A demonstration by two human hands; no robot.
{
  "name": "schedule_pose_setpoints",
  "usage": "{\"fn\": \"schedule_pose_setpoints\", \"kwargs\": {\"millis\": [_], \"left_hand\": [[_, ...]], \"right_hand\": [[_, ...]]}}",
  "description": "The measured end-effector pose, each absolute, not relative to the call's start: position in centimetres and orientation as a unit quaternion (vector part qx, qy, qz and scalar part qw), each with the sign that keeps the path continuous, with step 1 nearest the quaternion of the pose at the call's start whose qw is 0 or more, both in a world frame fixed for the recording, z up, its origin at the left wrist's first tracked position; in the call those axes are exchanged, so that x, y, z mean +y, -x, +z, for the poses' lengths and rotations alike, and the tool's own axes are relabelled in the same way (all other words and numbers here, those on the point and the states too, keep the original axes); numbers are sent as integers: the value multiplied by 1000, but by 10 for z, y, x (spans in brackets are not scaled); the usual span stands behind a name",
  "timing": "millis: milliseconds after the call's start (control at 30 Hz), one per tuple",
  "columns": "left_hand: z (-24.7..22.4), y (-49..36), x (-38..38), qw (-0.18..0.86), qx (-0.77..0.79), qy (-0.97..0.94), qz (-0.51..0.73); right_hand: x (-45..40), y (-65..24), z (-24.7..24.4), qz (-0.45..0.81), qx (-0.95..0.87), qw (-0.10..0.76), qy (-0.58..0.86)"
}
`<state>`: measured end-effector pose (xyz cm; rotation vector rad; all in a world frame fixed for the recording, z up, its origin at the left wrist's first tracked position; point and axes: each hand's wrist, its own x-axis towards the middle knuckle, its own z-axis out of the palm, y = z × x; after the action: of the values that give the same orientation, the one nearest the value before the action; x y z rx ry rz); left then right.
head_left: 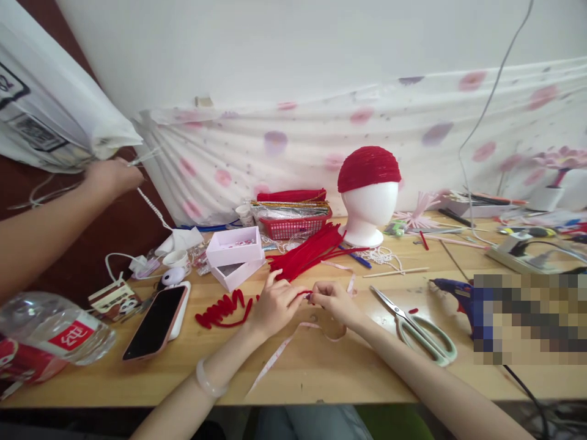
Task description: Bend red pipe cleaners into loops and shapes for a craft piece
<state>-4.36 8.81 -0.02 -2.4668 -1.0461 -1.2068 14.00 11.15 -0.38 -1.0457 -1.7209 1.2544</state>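
Observation:
My left hand (274, 305) pinches a piece of red pipe cleaner (300, 294) over the table. Fingertips of my right hand (337, 300) close on the other end of it, a few centimetres away. To the left, touching or close to my left hand, lies a red pipe cleaner bent into a row of zigzag loops (222, 310). Behind both hands is a bundle of straight red pipe cleaners (305, 253). A pale tape measure (275, 360) curls on the tabletop beneath my hands. Scissors with light green handles (419, 336) rest to the right, blades partly apart.
A white foam head (370, 208) wears a red cap (369, 168). Behind are a red basket (296, 227) and white boxes (236, 246). A glue gun (458, 293) lies right; a phone (158, 321) and bottle (59, 330) left. Another person's hand (112, 180) is by a white bag (59, 91).

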Motion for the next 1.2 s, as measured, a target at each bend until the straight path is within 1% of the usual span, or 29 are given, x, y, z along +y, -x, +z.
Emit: {"fn": "schedule_pose_setpoints", "kwargs": {"millis": [233, 467, 933, 1200], "left_hand": [[1, 51, 90, 140, -351, 817, -436], [3, 44, 81, 168, -330, 827, -423], [6, 45, 79, 157, -348, 826, -415], [5, 37, 70, 174, -350, 822, -415]], "right_hand": [[106, -139, 3, 462, -680, 376, 427], [102, -135, 3, 418, -684, 401, 443], [98, -134, -1, 358, -704, 413, 454], [96, -132, -6, 335, -718, 405, 457]]}}
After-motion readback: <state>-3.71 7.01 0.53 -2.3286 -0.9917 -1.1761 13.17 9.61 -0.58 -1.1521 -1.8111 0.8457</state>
